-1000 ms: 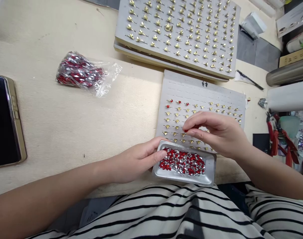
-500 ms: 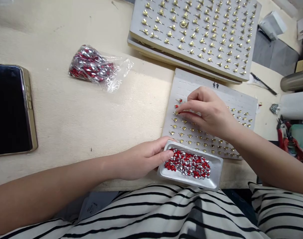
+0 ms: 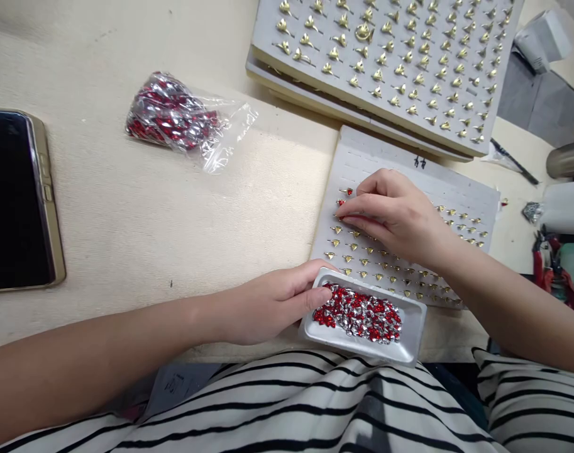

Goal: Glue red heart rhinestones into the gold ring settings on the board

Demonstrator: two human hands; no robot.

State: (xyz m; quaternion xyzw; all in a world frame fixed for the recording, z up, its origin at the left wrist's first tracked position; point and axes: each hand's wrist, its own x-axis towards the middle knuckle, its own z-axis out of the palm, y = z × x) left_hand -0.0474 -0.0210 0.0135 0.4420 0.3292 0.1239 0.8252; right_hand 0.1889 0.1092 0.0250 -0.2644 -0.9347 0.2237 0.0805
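One small red stone (image 3: 342, 218): pinched by our right hand (image 3: 398, 217), thumb and forefinger almost meeting, at the left column of gold-coloured metal rings (image 3: 337, 230).
Flat grey board (image 3: 385, 157): beneath that nearer hand.
Silver oblong metal tray (image 3: 412, 327): our left hand (image 3: 272, 308) clasps one end.

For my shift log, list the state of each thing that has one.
Left hand: gripping tray
Right hand: fingertips pinched at a red stone
Tray: partly filled with red-and-silver stones
Lower board: partly filled with rings
Upper board: stacked, bearing rings
Bag: bulging, seal unclear
Phone: flat, screen dark
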